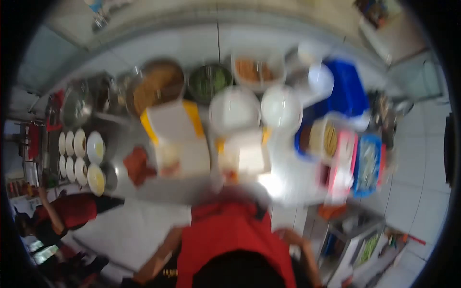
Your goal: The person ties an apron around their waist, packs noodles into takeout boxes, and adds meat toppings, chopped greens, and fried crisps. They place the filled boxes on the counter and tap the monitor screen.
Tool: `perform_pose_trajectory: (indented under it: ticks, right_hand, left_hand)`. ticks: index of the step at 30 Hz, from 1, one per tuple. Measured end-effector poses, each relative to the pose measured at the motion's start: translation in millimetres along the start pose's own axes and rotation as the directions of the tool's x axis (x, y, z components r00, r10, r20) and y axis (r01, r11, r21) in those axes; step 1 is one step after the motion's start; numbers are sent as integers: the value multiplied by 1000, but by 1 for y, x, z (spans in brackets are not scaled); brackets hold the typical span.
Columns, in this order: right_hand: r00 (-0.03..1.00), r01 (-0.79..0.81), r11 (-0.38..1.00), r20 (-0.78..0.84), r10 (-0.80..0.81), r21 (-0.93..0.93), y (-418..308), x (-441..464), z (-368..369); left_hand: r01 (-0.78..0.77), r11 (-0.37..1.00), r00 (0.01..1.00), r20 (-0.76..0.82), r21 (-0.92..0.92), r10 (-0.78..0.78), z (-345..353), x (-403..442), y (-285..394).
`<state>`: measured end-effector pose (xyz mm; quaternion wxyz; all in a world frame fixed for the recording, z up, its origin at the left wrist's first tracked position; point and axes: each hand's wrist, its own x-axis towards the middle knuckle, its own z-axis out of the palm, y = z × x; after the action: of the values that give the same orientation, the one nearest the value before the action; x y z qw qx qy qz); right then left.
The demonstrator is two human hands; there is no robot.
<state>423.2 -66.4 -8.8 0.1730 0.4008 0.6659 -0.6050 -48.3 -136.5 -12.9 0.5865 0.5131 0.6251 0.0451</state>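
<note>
My left hand (pixel 175 235) is low beside the red apron (pixel 228 230), back from the steel table. My right hand (pixel 286 235) hangs at the apron's other side. Motion smears the fingers of both, and I make out nothing held in either. On the table ahead, two takeaway boxes with yellow edges stand with lids up: a larger box (pixel 185 158) on the left and a smaller box (pixel 246 158) to its right. Some food lies in each, too blurred to name. A crumpled reddish-brown cloth (pixel 138 165) lies left of the larger box.
White plates (pixel 234 109) stand behind the boxes. Further back are a bowl of greens (pixel 210 82), a brown-filled bowl (pixel 156 86) and an orange-filled tub (pixel 257 71). Several small bowls (pixel 96 180) line the left, blue bins (pixel 348 89) the right. Another person (pixel 72 213) stands left.
</note>
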Motion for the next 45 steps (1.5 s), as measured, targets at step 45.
perform_pose_trajectory:
  ticks: [45]
  right_hand:
    - [949,3,532,-170,264,847,-114,3,-42]
  left_hand:
    - [-620,784,674,488,-33,554,34,94,223]
